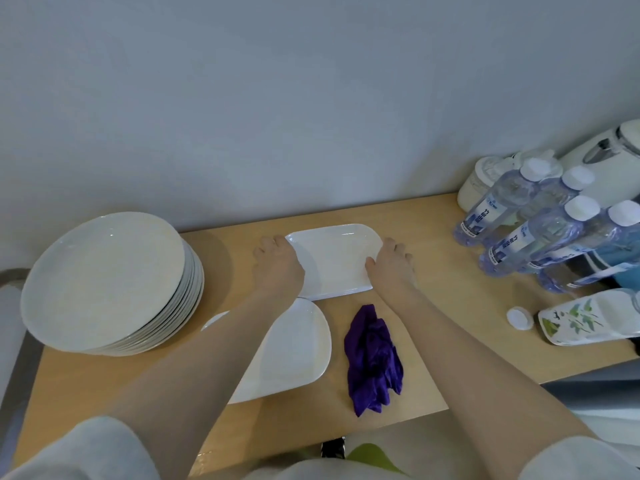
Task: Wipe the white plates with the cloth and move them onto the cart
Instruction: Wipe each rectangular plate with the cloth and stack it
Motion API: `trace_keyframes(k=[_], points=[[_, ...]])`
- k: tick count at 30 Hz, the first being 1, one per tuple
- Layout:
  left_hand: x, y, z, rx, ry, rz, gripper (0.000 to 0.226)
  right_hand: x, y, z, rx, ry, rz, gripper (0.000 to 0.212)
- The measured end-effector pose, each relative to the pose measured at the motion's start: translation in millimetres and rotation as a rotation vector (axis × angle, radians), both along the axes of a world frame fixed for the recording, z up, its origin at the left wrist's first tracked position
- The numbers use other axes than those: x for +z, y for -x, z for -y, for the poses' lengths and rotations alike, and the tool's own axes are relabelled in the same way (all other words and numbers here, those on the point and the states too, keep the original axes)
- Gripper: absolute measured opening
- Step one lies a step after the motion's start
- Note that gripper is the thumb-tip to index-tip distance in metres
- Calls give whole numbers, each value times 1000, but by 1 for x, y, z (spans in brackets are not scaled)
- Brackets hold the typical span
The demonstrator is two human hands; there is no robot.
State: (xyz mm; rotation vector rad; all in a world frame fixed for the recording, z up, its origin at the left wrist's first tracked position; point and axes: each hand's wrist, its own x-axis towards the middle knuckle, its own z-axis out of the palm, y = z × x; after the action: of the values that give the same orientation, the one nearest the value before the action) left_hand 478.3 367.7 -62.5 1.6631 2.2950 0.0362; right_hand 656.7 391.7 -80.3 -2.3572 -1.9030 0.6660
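The left hand (277, 263) and the right hand (389, 265) grip the two short ends of a white rectangular plate (334, 259), fingers curled over its rim, so the plate spans the gap between them with its long axis running left to right, roughly parallel to the wall behind. It looks to be the top one of a small stack of like plates, near the back of the wooden table (436, 306). Just in front of it, under the left forearm, lies a second white plate (298, 348), rounded and flat on the table, its far edge touching or nearly touching the held plate. Beside that, to the right, the purple cloth (372, 358) lies crumpled and loose, held by neither hand. A tall stack of round plates (104, 278) stands at the left; water bottles (540, 233), a white kettle (609, 161) and a leaf-patterned tray (581, 318) crowd the right end.
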Motion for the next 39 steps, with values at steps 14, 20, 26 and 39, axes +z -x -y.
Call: trace_keyframes(k=[14, 20, 26, 39], points=[[-4, -2, -4, 236, -23, 233, 39, -14, 10, -12, -24, -8, 87, 27], [-8, -8, -7, 301, -1, 238, 40, -12, 12, -19, -79, 49, 40, 32], [-10, -10, -7, 328, -11, 267, 40, -9, 12, -16, -94, -9, 10, 28], [-4, -7, -9, 331, 34, 298, 30, 0, 6, -14, -157, -80, -90, 29]])
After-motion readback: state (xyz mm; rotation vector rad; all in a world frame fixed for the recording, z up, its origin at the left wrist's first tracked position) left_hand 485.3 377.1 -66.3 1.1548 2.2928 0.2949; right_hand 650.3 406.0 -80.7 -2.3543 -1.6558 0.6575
